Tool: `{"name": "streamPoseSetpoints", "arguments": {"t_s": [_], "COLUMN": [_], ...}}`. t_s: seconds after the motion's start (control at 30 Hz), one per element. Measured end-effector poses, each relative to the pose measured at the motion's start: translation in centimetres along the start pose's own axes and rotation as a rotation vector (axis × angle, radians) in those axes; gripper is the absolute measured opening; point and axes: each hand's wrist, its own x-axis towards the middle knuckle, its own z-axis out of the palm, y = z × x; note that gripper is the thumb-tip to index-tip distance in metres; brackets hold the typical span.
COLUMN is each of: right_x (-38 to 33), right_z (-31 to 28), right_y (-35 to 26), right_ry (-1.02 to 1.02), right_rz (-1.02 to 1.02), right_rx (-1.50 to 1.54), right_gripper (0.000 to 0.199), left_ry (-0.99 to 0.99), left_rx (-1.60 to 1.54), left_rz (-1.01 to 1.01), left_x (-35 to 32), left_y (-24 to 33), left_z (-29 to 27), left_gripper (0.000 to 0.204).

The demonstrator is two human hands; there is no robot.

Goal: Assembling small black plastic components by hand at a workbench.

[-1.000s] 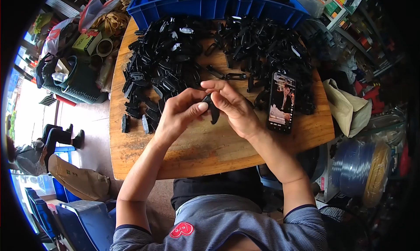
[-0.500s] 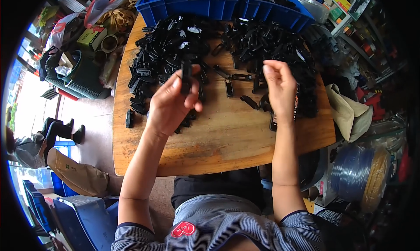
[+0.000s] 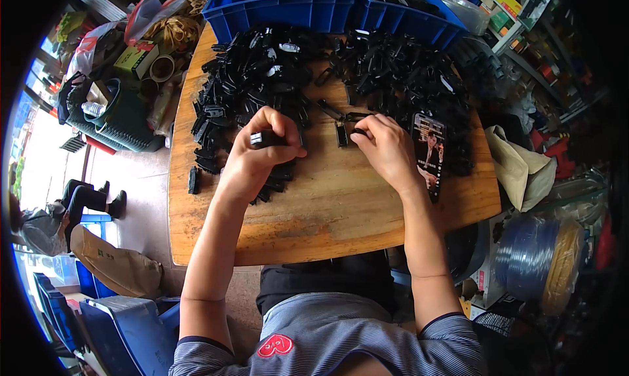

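My left hand (image 3: 247,165) is curled round a small black plastic part (image 3: 263,138), whose end sticks out beside the thumb. To its right, my right hand (image 3: 393,156) is closed in a pinch over the middle of the table. A small dark piece (image 3: 358,133) shows at its fingertips, mostly hidden. Just beyond those fingertips lie loose black plastic parts (image 3: 341,136). Heaps of similar black parts spread beyond both hands, a left heap (image 3: 246,81) and a right heap (image 3: 400,68).
A phone with a lit screen (image 3: 428,150) lies right of my right hand on the wooden table (image 3: 314,225). Two blue bins, a left bin (image 3: 282,12) and a right bin (image 3: 413,22), stand at the far edge. At far left, a person (image 3: 46,225) sits.
My right hand has moved left and closed, uncovering the phone. My left hand has turned and curled further round its black part.
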Motion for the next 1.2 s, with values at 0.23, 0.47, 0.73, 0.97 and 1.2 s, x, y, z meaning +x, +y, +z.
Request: {"name": "streamPoseSetpoints", "arguments": {"t_s": [0.23,0.47,0.73,0.97,1.2], "right_x": [0.2,0.4,-0.5,-0.6,-1.0], "right_z": [0.4,-0.3,1.2,1.6,2.0], "right_y": [1.9,-0.1,-2.8,-3.6,-3.1], "right_ry": [0.041,0.099,0.149,-0.024,-0.130], "right_rz": [0.200,0.304,0.146,0.186,0.390], "right_rx": [0.398,0.866,0.855,1.234,1.445], "right_gripper": [0.017,0.019,0.014,0.008,0.020], "left_ry": [-0.298,-0.460,-0.147,0.053,-0.007], "left_rx": [1.731,1.833,1.077,0.697,0.831], "left_rz": [0.492,0.374,0.025,-0.161,-0.009], "left_x": [4.0,4.7,0.7,-0.2,-0.3], "left_y": [-3.9,-4.9,-2.1,-1.8,-1.5], "left_z": [2.0,1.0,1.0,0.6,0.5], "left_gripper": [0.034,0.033,0.031,0.037,0.033]}}
